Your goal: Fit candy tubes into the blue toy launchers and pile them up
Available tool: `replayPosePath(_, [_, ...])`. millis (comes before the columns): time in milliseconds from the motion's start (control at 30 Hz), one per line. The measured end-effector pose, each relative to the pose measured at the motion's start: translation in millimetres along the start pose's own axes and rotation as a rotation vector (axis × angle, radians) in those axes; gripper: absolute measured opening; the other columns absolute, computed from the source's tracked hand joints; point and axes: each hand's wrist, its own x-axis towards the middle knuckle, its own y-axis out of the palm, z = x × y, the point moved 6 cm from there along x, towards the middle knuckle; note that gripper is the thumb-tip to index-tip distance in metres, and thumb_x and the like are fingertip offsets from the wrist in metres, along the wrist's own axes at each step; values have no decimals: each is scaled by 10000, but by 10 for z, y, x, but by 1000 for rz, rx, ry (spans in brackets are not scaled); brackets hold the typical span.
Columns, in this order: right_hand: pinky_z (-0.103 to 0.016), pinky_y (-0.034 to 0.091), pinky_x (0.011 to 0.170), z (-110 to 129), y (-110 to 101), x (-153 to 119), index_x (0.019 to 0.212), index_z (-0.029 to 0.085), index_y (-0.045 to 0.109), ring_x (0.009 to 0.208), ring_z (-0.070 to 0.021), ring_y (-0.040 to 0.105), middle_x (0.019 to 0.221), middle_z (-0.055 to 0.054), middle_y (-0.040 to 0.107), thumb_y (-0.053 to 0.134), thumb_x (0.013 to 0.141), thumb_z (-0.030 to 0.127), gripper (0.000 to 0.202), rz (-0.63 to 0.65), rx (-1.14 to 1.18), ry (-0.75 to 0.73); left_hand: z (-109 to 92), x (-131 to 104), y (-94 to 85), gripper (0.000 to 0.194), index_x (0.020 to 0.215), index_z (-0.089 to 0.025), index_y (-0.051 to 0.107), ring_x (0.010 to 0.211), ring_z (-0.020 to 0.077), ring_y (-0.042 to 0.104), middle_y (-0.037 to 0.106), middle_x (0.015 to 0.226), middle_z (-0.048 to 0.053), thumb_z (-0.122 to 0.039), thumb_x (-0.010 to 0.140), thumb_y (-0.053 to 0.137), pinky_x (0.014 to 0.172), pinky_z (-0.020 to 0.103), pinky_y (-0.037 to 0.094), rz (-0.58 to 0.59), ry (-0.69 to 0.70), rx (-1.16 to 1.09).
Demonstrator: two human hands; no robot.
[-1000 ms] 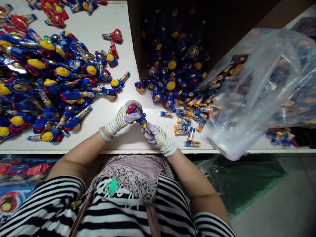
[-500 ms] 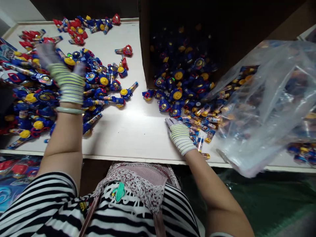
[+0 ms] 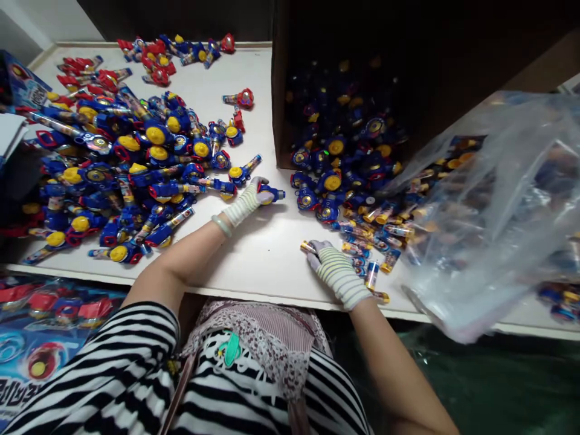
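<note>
A worker in striped gloves holds a piece in each hand above a white tabletop [image 3: 254, 260]. The left hand [image 3: 247, 202] grips a blue-and-yellow toy body [image 3: 268, 194], fingers closed around its wide end, the narrow blue stem exposed and pointing right. Nearer the table's front edge, the right hand [image 3: 339, 275] pinches a small printed tube [image 3: 308, 246] between thumb and fingers, one yellow-tipped end showing at left; how far the fingertips wrap around it cannot be told. The two pieces are apart.

To the left spreads a heap of blue toys with tubes attached [image 3: 156, 154], red toys [image 3: 158, 60] lying at its far side. At the far right, a cardboard box [image 3: 276, 90] opens onto more blue bodies, while loose tubes [image 3: 372, 275] lie beside the right hand, close to a clear plastic bag [image 3: 480, 241].

Good handling here likely calls for a firm hold on the wide body with the stem left uncovered, and a light, level pinch on the tube that spares its barrel from squeezing and leaves its ends free.
</note>
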Motion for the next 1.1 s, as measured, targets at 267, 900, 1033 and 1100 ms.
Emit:
replayPosePath(267, [-374,511,930,579,-298,-17,1315,153,624,1079,-280,667,1238,-153,696,463,1000,428,448,-225,140,-261,-415,-753,54,386,1035,-174,597,654,145,559,574,858,24,-471,789,614,542,243,436,246,-12,-309])
replayPosePath(900, [-314,447,718,628,21,-360,1051,184,658,832,-244,673,949,-116,730,388,1017,510,425,-35,163,-53,-662,-878,349,291,953,-154,623,805,167,607,633,877,45,-405,816,572,743,291,507,230,77,-174])
replayPosePath(1033, [-310,434,722,589,-28,-374,1003,189,650,822,-230,650,938,-110,712,449,972,577,438,-71,268,-20,-676,-969,412,241,902,-155,627,748,154,604,632,817,33,-376,823,569,702,275,497,183,107,-184])
replayPosePath(1100, [-285,421,644,581,95,-383,927,191,629,689,-185,594,793,-67,663,437,941,658,505,-14,532,12,-691,-1016,426,225,888,-154,626,736,153,604,633,804,33,-359,819,564,687,273,493,191,112,-190])
